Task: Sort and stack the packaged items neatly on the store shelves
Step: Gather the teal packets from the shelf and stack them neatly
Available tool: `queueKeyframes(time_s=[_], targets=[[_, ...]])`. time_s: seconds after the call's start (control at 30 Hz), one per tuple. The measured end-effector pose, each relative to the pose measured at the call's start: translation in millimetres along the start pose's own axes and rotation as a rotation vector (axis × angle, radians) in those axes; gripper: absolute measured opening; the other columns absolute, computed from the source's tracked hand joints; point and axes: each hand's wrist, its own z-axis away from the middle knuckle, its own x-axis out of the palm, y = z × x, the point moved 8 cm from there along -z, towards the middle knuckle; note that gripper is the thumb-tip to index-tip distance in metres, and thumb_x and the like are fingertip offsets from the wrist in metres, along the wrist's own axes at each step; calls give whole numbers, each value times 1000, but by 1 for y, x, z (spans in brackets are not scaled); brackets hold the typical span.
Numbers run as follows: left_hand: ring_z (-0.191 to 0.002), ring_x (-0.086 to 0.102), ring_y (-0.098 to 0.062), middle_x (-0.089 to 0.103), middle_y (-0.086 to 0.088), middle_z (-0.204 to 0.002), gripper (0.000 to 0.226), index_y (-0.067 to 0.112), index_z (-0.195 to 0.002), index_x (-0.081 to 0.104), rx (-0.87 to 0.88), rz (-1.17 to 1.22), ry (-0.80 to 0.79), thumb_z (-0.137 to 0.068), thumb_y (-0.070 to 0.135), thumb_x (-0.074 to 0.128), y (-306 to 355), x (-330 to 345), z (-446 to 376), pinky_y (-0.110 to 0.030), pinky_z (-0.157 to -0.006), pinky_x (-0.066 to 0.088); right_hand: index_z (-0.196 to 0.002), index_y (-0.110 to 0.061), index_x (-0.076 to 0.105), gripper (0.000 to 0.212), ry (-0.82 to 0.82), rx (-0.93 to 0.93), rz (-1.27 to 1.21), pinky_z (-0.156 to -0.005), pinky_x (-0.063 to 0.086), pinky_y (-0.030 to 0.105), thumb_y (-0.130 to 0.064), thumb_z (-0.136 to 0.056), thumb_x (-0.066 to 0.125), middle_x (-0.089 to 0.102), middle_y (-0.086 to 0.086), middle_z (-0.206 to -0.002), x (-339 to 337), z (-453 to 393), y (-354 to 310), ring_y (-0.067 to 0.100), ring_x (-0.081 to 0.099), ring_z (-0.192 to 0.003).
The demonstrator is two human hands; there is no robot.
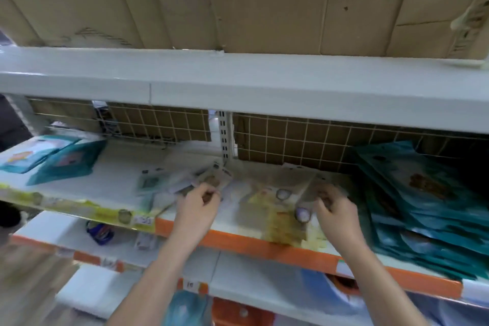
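pale packets (267, 201) lie between both hands; left hand (197, 202) and right hand (334, 206) each pinch one.

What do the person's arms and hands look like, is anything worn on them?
Both forearms are bare as far as the picture shows, with no sleeves in view. The left hand and right hand wear no gloves. No watch, bracelet or ring shows, though motion blur could hide something small.
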Motion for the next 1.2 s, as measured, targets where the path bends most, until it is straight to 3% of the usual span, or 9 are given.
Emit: queueKeyframes(time_s=[0.07,0.2,0.3,0.37,0.47,0.53,0.7,0.93,1.2], targets=[[-57,53,-19,57,7,-56,18,23,-77,60,-54,13,23,-92,18,52,-37,-42,0,-33,-53,36,-110,-22,63,20,-109,34,-19,-64,43,31,-22,-93,51,66,-2,-90,42,10,-23,19,59,-81],[-74,63,-20,67,2,-76,19,28,-76,60,-105,-2,120,-90,16,56,-98,-123,2,-35,-69,48,-89,-28,62,11,-274,83,-107,-73,50,37,-23,-93,54,66,0,-89,126,27,-66,21,64,-85],[-70,61,-17,67,1,-72,24,27,-70,60,-157,-1,165,-89,12,57,-138,-174,3,-24,-59,46,-83,-30,59,12,-356,97,-134,-73,51,39,-25,-93,55,65,0,-87,180,40,-98,23,66,-85],[-71,61,-21,67,2,-72,22,27,-71,62,-202,10,200,-89,15,57,-161,-204,5,-30,-65,48,-82,-28,58,12,-398,83,-140,-71,50,34,-22,-93,56,66,3,-87,209,48,-121,24,66,-84],[-82,62,-26,70,-4,-82,13,21,-82,66,-242,-9,249,-90,18,56,-185,-240,8,-37,-76,47,-81,-26,60,11,-461,52,-127,-79,52,38,-22,-92,57,67,0,-85,247,53,-149,22,66,-82],[-81,63,-29,70,-9,-82,13,15,-85,66,-256,12,263,-91,18,55,-200,-256,6,-39,-75,48,-87,-23,62,7,-502,33,-134,-82,53,38,-24,-92,57,67,-2,-87,270,53,-164,19,66,-84],[-83,65,-28,70,-2,-82,20,26,-80,64,-302,49,289,-76,39,49,-239,-289,-8,-47,-79,53,-78,-31,59,16,-552,18,-158,-83,52,38,-21,-91,59,65,-5,-84,317,45,-195,22,66,-85],[-84,64,-23,69,2,-86,12,31,-82,64,-348,47,337,-87,31,53,-282,-328,-55,-44,-74,55,-83,-30,58,9,-633,-23,-145,-66,48,27,-27,-91,57,66,-4,-84,390,16,-236,16,67,-81],[-86,65,-26,69,-1,-88,12,23,-92,65,-411,58,395,-92,22,53,-334,-366,-92,-43,-82,53,-81,-28,57,12,-728,-37,-118,-60,44,24,-24,-92,56,66,0,-87,467,-4,-275,20,68,-81]])
